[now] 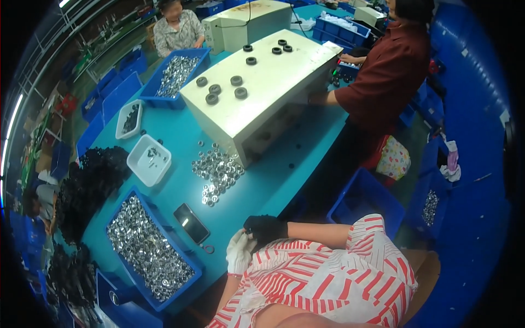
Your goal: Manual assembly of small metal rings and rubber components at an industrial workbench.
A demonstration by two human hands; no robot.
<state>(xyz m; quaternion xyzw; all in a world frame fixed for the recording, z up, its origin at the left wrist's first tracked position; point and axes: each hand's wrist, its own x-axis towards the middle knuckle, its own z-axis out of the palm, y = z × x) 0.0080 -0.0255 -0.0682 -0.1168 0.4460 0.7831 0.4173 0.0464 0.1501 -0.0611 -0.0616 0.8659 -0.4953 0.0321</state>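
Observation:
My left hand [239, 253], in a white glove, and my right hand [267, 229], in a black glove, meet at the table's near edge, just above my lap. Both have their fingers drawn together around one spot. Whatever lies between the fingertips is too small and too covered to make out. A dark-screened phone [191, 223] rests on the teal table left of my hands, with a small reddish ring [209, 249] beside its lower corner. Farther off, a loose heap of shiny metal rings [217, 170] spreads in front of a cream metal box.
A blue bin [192, 271] full of metal parts stands at left. Beyond it are a white tray [165, 164], a heap of black parts [90, 186] and another blue bin [146, 92]. Black rings [241, 93] sit on the cream box [240, 117]. A co-worker [389, 71] works at right, another [178, 33] opposite.

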